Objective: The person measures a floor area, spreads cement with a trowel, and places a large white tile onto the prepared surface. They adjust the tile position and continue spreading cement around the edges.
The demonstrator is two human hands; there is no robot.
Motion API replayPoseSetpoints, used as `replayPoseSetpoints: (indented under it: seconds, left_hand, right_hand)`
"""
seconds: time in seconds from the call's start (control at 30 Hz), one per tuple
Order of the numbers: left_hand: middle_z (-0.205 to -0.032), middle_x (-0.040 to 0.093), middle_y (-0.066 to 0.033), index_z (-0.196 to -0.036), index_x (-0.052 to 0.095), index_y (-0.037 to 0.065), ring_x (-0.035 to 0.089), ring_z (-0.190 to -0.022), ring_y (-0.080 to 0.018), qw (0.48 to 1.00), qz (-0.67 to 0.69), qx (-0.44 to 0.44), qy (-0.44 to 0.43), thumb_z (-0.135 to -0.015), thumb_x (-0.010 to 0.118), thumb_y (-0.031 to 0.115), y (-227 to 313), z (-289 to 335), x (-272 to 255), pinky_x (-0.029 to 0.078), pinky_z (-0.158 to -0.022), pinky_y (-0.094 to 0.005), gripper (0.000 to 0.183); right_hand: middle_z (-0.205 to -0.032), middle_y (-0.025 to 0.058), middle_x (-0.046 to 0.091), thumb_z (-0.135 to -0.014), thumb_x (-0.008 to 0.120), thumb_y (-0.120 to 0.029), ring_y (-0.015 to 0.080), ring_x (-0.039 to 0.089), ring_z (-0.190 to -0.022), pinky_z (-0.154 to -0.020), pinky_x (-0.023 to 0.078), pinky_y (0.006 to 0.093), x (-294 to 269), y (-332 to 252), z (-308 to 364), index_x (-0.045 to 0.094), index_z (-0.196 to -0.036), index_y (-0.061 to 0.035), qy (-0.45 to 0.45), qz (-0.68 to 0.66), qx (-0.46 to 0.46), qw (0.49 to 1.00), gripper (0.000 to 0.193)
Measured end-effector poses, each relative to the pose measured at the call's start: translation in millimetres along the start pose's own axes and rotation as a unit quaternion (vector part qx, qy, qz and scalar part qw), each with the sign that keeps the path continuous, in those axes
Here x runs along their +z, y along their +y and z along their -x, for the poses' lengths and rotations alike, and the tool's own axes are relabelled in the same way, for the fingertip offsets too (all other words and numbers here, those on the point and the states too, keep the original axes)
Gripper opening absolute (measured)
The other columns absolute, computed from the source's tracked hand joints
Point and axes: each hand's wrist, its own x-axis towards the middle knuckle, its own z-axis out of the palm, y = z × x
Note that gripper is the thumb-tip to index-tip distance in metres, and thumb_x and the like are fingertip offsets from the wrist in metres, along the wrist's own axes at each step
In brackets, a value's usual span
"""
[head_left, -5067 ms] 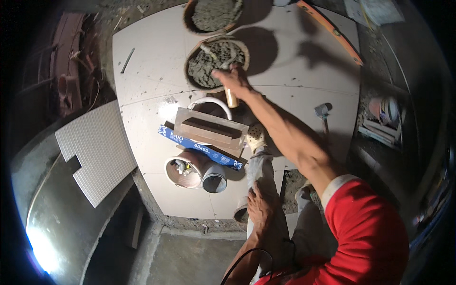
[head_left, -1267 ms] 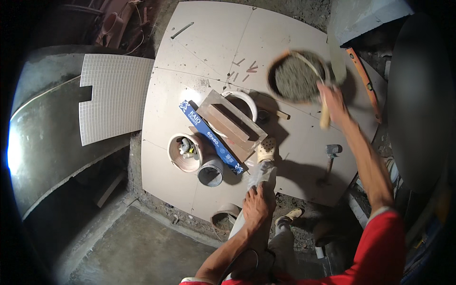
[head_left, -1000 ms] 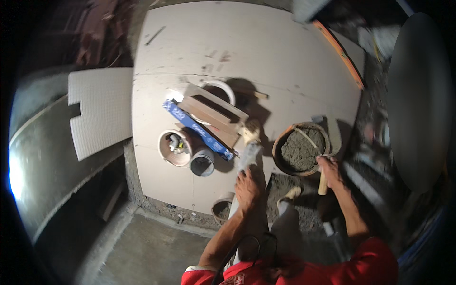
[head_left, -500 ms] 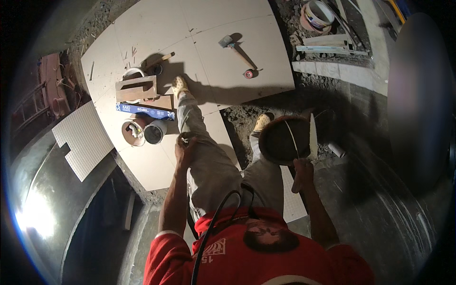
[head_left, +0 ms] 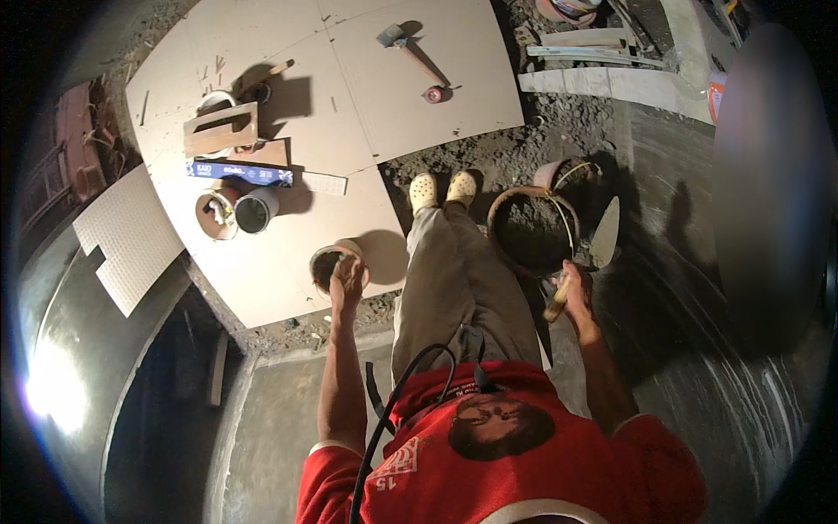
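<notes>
My left hand [head_left: 348, 278] grips the rim of a small bucket [head_left: 319, 262] with dark contents, at the edge of the pale tiles [head_left: 288, 293]. In my right hand [head_left: 576, 293] is a trowel with a wooden handle [head_left: 556, 302]; its pale blade [head_left: 605, 232] points away from me. The thin bail [head_left: 568, 225] of a larger bucket of grey mortar [head_left: 532, 234] runs up to this same hand, and seems held with the trowel. That mortar bucket is right of my legs. Behind it is another bucket [head_left: 548, 174], partly hidden.
On the tiles are a mallet [head_left: 410, 51], a red-centred roll [head_left: 434, 94], a blue-sided box [head_left: 236, 171], a notched trowel [head_left: 220, 129] and two containers [head_left: 216, 215] [head_left: 254, 211]. Rough mortar bed [head_left: 497, 144] borders them. A cut tile sheet [head_left: 131, 236] lies left.
My feet have come together off the tiles. The small bucket now shows under my left hand, which was by my left knee. The mortar bucket no longer hides the bucket behind it.
</notes>
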Motion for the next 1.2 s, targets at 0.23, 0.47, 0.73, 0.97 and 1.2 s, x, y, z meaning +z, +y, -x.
replayPoseSetpoints:
  seconds: [0.23, 0.47, 0.73, 0.97, 1.2]
  left_hand:
    - [-0.123, 0.065, -0.0102, -0.139, 0.054, -0.001, 0.062, -0.109, -0.0236, 0.968, 0.124, -0.219, -0.015, -0.097, 0.065, 0.050, -95.9, 60.3, -4.2, 0.050, -0.090, -0.0371, 0.066]
    - [-0.110, 0.065, -0.0075, -0.133, 0.057, 0.000, 0.063, -0.100, -0.0185, 0.934, 0.147, -0.297, 0.134, -0.097, 0.064, 0.046, -142.7, 92.5, -20.1, 0.050, -0.085, -0.0343, 0.059]
    - [-0.109, 0.066, -0.0070, -0.131, 0.060, 0.002, 0.062, -0.101, -0.0158, 0.914, 0.317, -0.149, 0.204, -0.101, 0.062, 0.035, -92.7, 144.8, 129.3, 0.050, -0.086, -0.0305, 0.044]
    - [-0.111, 0.069, -0.0143, -0.127, 0.064, -0.001, 0.063, -0.104, -0.0208, 0.917, 0.251, -0.203, 0.234, -0.101, 0.061, 0.034, -92.3, 228.2, 325.2, 0.050, -0.090, -0.0357, 0.044]
    - [-0.105, 0.068, -0.0119, -0.127, 0.062, -0.003, 0.063, -0.093, -0.0184, 0.800, 0.401, -0.329, 0.301, -0.100, 0.060, 0.032, -136.9, 304.6, 459.0, 0.051, -0.083, -0.0323, 0.045]
  right_hand:
    - [-0.074, -0.0011, 0.048, -0.090, 0.070, -0.040, 0.0184, 0.057, -0.075, -0.074, 0.047, 0.0351, 44.8, -18.0, -7.8, 0.050, -0.076, -0.0170, 0.037, 0.015, -0.016, 0.999, 0.033]
    - [-0.074, -0.0017, 0.048, -0.090, 0.070, -0.036, 0.0163, 0.054, -0.069, -0.071, 0.048, 0.0325, 85.7, -29.9, -31.9, 0.052, -0.078, -0.0163, -0.043, 0.019, -0.034, 0.998, 0.029]
    - [-0.075, -0.0011, 0.052, -0.088, 0.071, -0.031, 0.0135, 0.054, -0.068, -0.069, 0.049, 0.0325, 99.6, -51.0, -79.6, 0.057, -0.078, -0.0128, -0.190, 0.137, -0.109, 0.966, 0.025]
    - [-0.084, 0.0035, 0.051, -0.087, 0.070, -0.040, 0.0150, 0.052, -0.080, -0.071, 0.043, 0.0322, 114.4, -39.1, -111.9, 0.053, -0.103, -0.0049, -0.286, 0.332, -0.148, 0.886, 0.042]
    - [-0.087, 0.0115, 0.058, -0.082, 0.071, -0.038, 0.0202, 0.056, -0.080, -0.072, 0.046, 0.0390, 128.1, -2.3, -134.0, 0.061, -0.097, 0.0051, -0.314, 0.467, -0.182, 0.807, 0.047]
